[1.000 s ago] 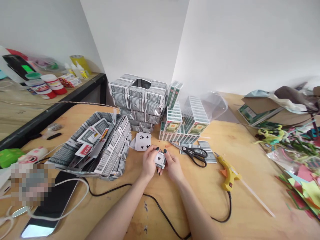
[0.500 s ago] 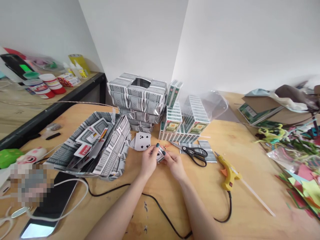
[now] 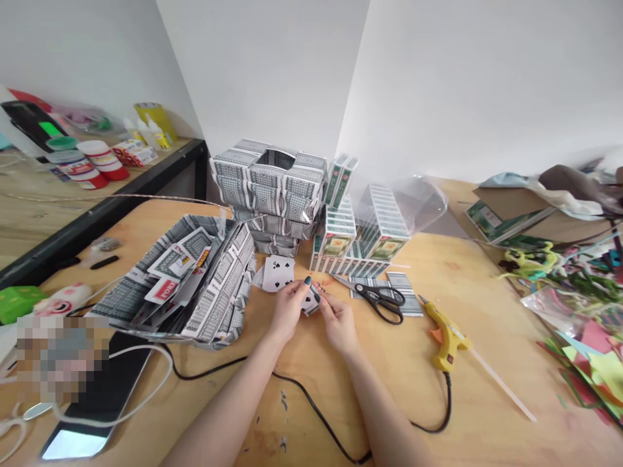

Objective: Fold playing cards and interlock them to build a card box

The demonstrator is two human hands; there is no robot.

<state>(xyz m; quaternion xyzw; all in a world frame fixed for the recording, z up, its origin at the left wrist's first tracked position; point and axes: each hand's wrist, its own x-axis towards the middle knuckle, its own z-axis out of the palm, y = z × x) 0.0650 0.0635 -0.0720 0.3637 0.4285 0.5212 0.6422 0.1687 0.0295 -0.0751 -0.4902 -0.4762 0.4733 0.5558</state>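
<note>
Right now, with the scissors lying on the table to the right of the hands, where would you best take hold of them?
Grip the scissors by the black handle loops, coming from the right hand side. The loops lie toward the glue gun, open and flat on the table, while the blades point away toward the card boxes.

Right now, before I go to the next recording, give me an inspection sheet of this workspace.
Surface: wooden table, crowded.
Job's things: folded playing card held by both hands; spade cards lying behind.
Clutter: card-woven basket, stacked card blocks, card boxes, scissors, glue gun, paper scraps.
Grippers: left hand and right hand pinching the card.
Cables: black cord; white cable.
Surroundings: white walls, side shelf with jars.
</note>
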